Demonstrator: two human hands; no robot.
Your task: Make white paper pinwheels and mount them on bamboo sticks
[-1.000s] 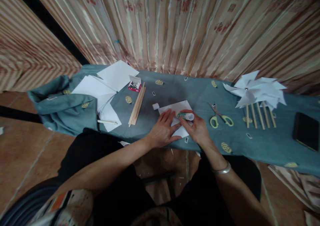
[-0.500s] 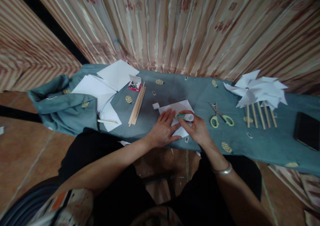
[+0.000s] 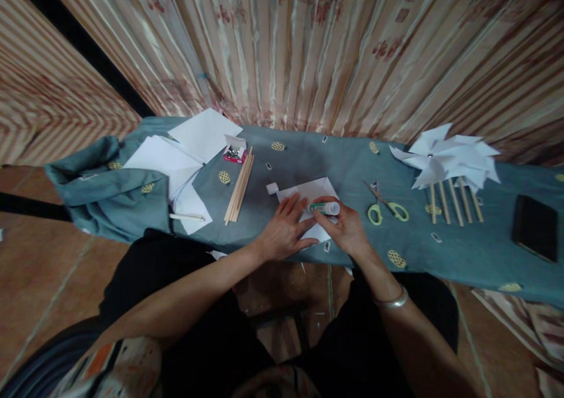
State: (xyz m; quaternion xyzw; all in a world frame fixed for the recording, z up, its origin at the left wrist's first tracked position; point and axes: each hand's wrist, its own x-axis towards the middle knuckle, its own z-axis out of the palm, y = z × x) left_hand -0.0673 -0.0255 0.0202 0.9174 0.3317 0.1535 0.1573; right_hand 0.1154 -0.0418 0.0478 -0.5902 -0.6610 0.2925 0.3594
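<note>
In the head view my right hand is closed around a green and white glue stick, held sideways over a white sheet of paper. Its tip is close to the paper's middle; I cannot tell whether it touches. Fingers outstretched, my left hand lies flat on the sheet's left part and covers some of it. A small white cap rests just beyond the sheet's left corner. Scissors with yellow-green handles lie part-open to the right of my right hand.
Several wooden sticks and a red box of metal pins lie left of centre. White sheets and a white pen are further left. Paper pinwheels on sticks and a dark phone-like object occupy the right.
The whole view has shifted slightly, with things appearing a little further left. Both hands keep nearly the same place on the paper, and the glue stick stays in my right hand.
</note>
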